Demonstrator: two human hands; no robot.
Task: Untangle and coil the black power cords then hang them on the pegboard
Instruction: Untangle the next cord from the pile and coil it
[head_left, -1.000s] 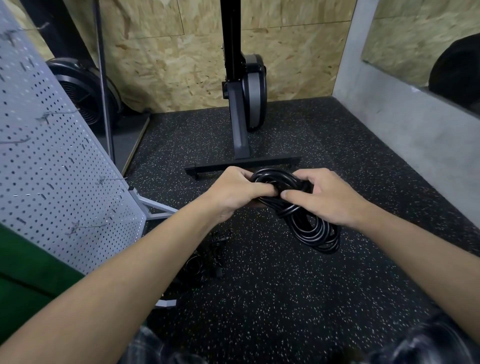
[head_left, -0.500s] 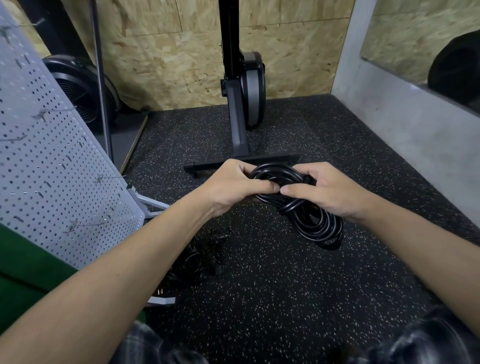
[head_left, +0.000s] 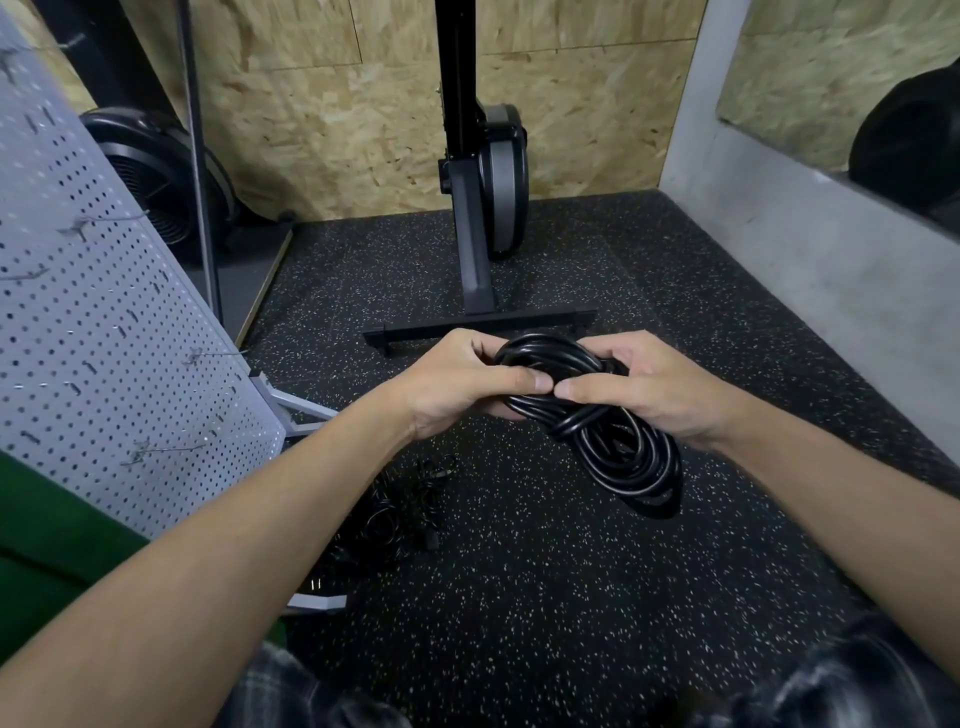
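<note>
Left hand (head_left: 457, 384) and right hand (head_left: 639, 389) meet in the middle of the view, both gripping one coiled cord (head_left: 623, 457) in the air above the floor (head_left: 519, 597). On the left hand the fingers curl round the upper part of the bundle from the far side, and the thumb lies across its front. The right hand wraps the bundle from the other side, fingers behind and thumb on the front, so that the two thumb tips nearly touch. Where the hands squeeze it the bundle is narrowed: a small loop of black strands arches up between the knuckles, and a larger loop of several turns hangs down and to the right, below the right hand. A pegboard (head_left: 104, 338), pale and full of holes, stands at the left edge, well apart from the held cord, with thin wire hooks (head_left: 171, 449) sticking out of its face. Its grey metal foot (head_left: 306, 410) rests on the floor. Just beside that foot, under the left forearm, lies a tangle of cords (head_left: 400, 514), black and hard to make out against the dark speckled rubber. Beyond the hands an exercise machine (head_left: 478, 260) stands upright on a flat crossbar in front of a chipboard wall (head_left: 337, 104). A concrete wall (head_left: 779, 270) runs along the right side.
</note>
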